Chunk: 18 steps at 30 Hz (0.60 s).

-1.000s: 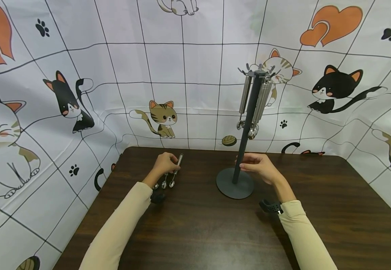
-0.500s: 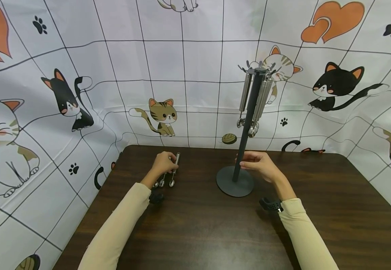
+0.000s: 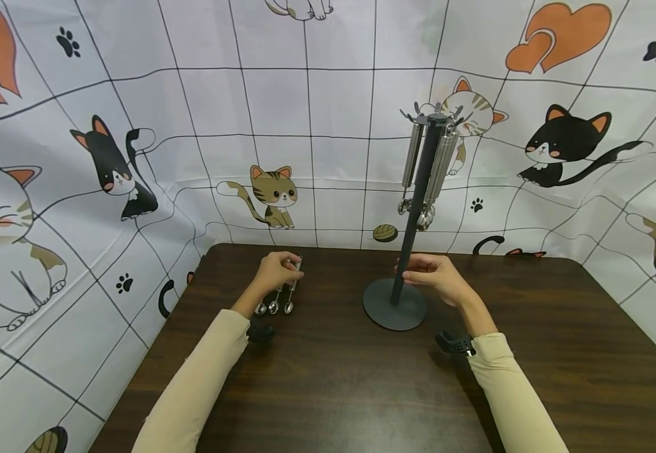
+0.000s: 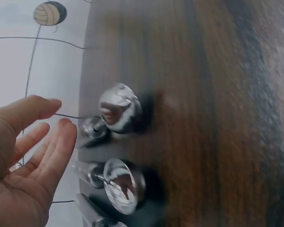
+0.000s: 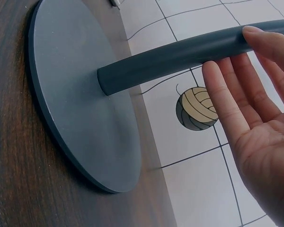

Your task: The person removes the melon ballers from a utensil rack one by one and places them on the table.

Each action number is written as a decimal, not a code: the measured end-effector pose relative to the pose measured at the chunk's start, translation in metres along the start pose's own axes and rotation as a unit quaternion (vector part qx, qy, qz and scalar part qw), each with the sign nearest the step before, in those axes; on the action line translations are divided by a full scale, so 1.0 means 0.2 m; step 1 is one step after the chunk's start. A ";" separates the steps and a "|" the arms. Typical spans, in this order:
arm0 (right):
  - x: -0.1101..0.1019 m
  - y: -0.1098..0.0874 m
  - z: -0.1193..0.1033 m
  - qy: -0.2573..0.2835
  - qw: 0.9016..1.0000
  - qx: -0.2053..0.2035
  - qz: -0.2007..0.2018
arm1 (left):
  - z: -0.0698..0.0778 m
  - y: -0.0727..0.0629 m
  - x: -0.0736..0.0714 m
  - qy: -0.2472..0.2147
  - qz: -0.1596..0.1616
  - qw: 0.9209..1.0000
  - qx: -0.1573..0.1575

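Three small shiny metal utensils with round bowls, like ladles (image 3: 288, 307), lie side by side on the table at the back left. Over their handles is my left hand (image 3: 276, 270), thumb and fingers apart in the left wrist view, where the nearest ladle bowl (image 4: 120, 109) stands just beyond the fingertips. A dark grey utensil stand (image 3: 413, 217) rises from a round base (image 5: 85, 104) and leans slightly to the right. My right hand (image 3: 434, 277) holds its pole low down, thumb on one side and fingertips on the other.
Several metal utensils (image 3: 440, 170) with ridged handles hang from hooks at the stand's top. The brown wooden table (image 3: 333, 377) ends at the back against a white cat-print sheet (image 3: 339, 157). A black band (image 3: 454, 346) is at the right wrist.
My left hand shifts slightly right over the rightmost ladle's handle, covering more of it. The middle ladle's bowl has moved a little. My right hand and the stand stay in place.
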State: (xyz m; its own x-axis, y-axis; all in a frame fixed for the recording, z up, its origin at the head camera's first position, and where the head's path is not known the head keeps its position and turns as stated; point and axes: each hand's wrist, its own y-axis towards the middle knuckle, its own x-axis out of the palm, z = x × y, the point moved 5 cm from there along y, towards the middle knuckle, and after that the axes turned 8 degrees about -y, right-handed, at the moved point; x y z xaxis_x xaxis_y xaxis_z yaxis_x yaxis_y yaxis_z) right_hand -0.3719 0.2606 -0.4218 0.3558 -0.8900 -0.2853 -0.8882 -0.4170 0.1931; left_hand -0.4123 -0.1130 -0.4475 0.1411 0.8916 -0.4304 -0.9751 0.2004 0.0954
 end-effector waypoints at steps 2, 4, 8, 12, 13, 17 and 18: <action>0.00 0.00 0.00 0.000 1.000 0.000 0.000 | 0.02 0.00 0.00 -0.013 -0.002 1.000 0.013; 0.00 0.00 0.00 -0.001 1.000 -0.002 -0.002 | 0.05 0.00 0.00 -0.028 -0.004 0.999 0.027; 0.00 0.00 0.01 -0.002 1.000 -0.003 0.000 | 0.13 0.00 0.01 -0.061 -0.006 0.997 0.044; 0.00 0.00 0.01 0.005 1.000 -0.002 0.003 | 0.26 0.02 0.03 -0.094 -0.013 0.993 0.065; 0.00 0.00 0.01 0.006 1.000 -0.003 0.002 | 0.30 0.03 0.04 -0.100 -0.015 0.992 0.074; 0.00 0.00 0.01 0.004 1.000 -0.001 0.000 | 0.50 0.03 0.06 -0.117 -0.022 0.986 0.116; 0.00 0.00 0.01 0.005 1.000 -0.001 0.000 | 0.55 0.03 0.07 -0.119 -0.024 0.985 0.126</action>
State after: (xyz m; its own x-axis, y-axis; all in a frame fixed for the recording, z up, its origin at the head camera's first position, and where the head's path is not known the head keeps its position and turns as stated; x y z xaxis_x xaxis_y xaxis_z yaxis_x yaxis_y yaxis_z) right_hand -0.3727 0.2605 -0.4233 0.3594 -0.8912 -0.2767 -0.8873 -0.4181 0.1944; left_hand -0.3980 -0.0554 -0.3544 0.2519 0.9425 -0.2197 -0.8969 0.3127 0.3128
